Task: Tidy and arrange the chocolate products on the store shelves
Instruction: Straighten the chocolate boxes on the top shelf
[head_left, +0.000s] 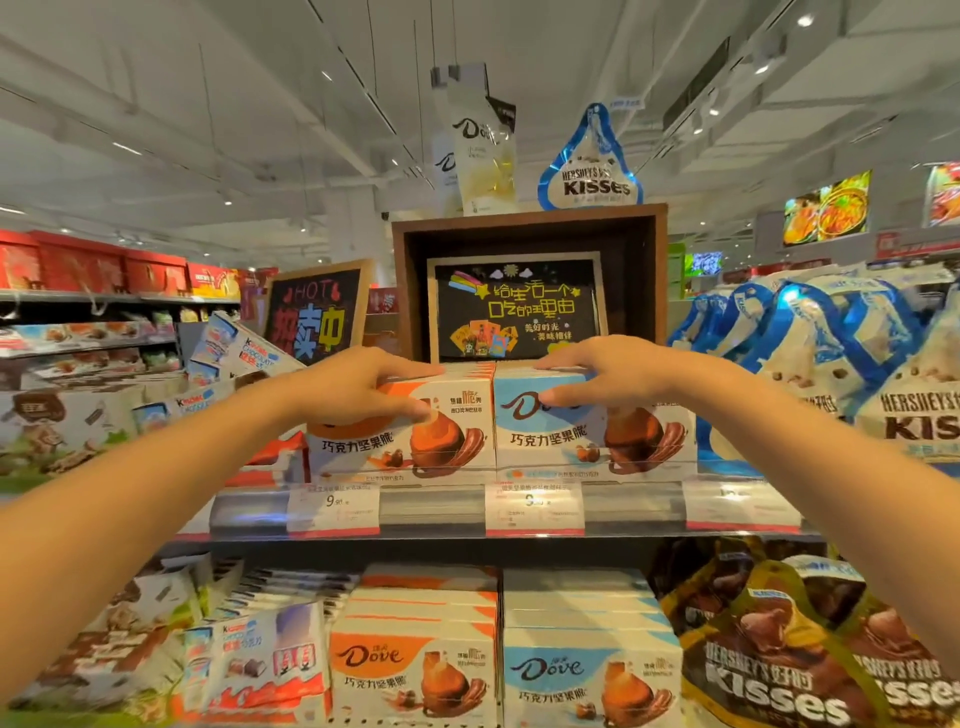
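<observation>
Your left hand gripped the orange Dove box; your right hand gripped the blue Dove box at the upper shelf's front edge.

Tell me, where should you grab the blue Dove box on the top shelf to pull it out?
Probably by its top front edge, coming from above and in front. The blue Dove box stands upright, tight against the orange Dove box, so its sides are blocked. The right hand already grips there, fingers on top, thumb on the front.
</observation>
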